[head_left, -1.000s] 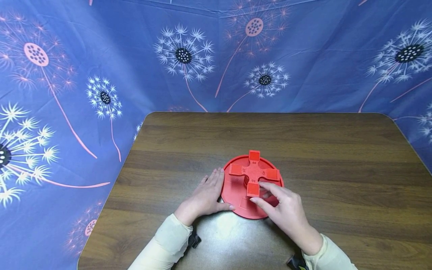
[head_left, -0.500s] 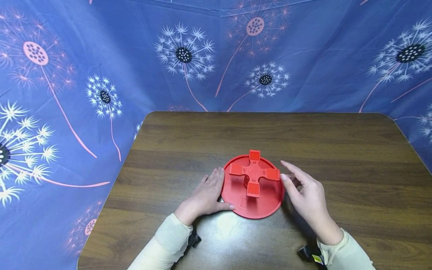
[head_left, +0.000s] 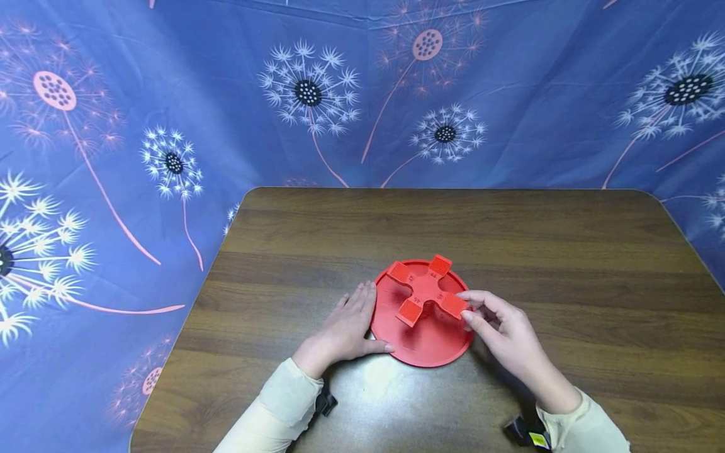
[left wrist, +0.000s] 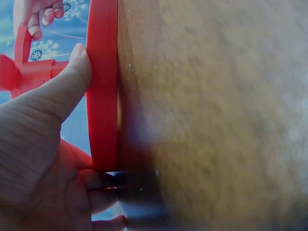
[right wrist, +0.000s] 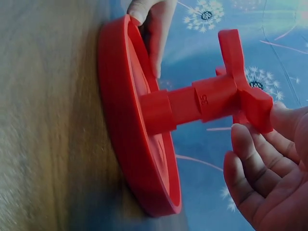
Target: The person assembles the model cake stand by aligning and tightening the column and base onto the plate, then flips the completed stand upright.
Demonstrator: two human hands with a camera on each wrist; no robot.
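A round red tray-like base (head_left: 430,346) with a raised rim lies on the table. From its middle rises a stepped red post (right wrist: 185,106) marked 35, topped by a red cross-shaped handle (head_left: 426,288) whose arms bear small numbers. My left hand (head_left: 342,327) rests along the base's left edge with fingers straight, its thumb touching the near rim. My right hand (head_left: 510,336) pinches the end of the handle's right arm between thumb and index finger. In the right wrist view the other fingers curl below that arm, holding nothing else.
The brown wood-grain table (head_left: 566,264) extends on both sides of the base. A blue cloth (head_left: 226,94) with dandelion prints hangs behind it and to the left. A black strap device (head_left: 527,431) sits under the right wrist, another (head_left: 325,402) under the left.
The right hand let go of the handle's near arm, moved right, and now pinches the right arm. The cross handle has turned clockwise. The left hand and base stay put.
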